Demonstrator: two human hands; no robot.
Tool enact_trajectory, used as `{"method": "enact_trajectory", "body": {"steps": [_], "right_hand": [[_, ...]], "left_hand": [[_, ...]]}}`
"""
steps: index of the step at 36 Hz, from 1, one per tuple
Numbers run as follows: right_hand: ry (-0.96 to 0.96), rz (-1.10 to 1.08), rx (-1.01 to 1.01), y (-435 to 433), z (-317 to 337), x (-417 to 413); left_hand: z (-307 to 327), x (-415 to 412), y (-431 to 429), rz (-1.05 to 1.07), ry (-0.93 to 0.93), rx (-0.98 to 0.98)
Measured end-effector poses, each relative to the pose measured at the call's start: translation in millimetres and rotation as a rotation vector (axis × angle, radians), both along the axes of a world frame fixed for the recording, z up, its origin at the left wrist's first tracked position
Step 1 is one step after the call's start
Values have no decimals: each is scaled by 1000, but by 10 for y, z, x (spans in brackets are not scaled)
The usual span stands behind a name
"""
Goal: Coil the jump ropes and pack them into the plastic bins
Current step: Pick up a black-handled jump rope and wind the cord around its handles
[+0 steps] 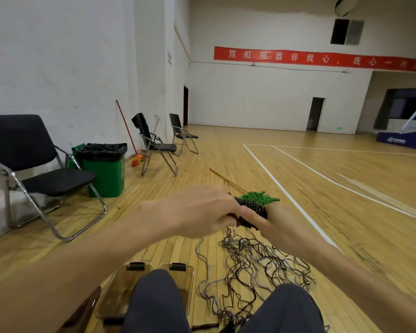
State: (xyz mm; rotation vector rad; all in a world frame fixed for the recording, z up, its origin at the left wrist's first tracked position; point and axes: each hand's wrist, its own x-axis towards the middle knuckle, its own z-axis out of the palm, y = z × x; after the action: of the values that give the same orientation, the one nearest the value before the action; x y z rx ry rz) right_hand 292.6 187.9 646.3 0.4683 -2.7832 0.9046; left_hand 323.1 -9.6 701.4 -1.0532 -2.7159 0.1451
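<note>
Both my hands are raised over the floor in front of my knees. My right hand [277,222] grips a bundle of jump-rope handles [255,205], dark beaded grips with green ends sticking out to the right. My left hand [202,210] pinches the dark cords just left of that bundle. Loose brown and grey rope cords [252,267] hang from the bundle and lie tangled on the floor between my knees. Two clear brownish plastic bins [183,277] with black latches sit on the floor by my left knee, partly hidden by my leg.
Black folding chairs [34,164] line the left wall, with a green trash bin [106,169] and a broom [130,138] between them. A thin wooden stick [226,180] lies on the floor beyond my hands. White court lines [286,195] run across the wooden floor to the right.
</note>
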Motion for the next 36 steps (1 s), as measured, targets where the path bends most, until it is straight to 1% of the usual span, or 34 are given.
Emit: {"method": "enact_trajectory", "body": {"steps": [2,4,8,12,14,16,19,22,28,31,36], "right_hand": [[-7,34,21,-29,28,60],[-12,46,11,-54,61,98],[12,43,36,-106,83,152],[-7,45,33,-126,78,234],[-19,79,10,-124,86,271],[-44,173,-25,-123,90,300],[-60,291,-61,-109,72,303],[-71,316,-101,-97,77,300],[-98,346,-204,-118,100,311],[-161,419,-323,-111,122,308],[-233,547,-513,-113,159,252]], "left_hand": [[87,-6,-40,-30,55,-20],[136,-24,-71,-50,66,15],[159,-89,-123,-79,25,115],[141,-140,-136,-132,-44,239],[154,-139,-133,-140,-109,328],[180,-136,-133,-146,-179,411],[218,-128,-129,-172,-269,463],[240,-141,-151,-191,-372,509],[250,-201,-237,-239,-570,666],[208,-203,-239,-268,-683,801],[29,-285,-234,-275,-764,1065]]}}
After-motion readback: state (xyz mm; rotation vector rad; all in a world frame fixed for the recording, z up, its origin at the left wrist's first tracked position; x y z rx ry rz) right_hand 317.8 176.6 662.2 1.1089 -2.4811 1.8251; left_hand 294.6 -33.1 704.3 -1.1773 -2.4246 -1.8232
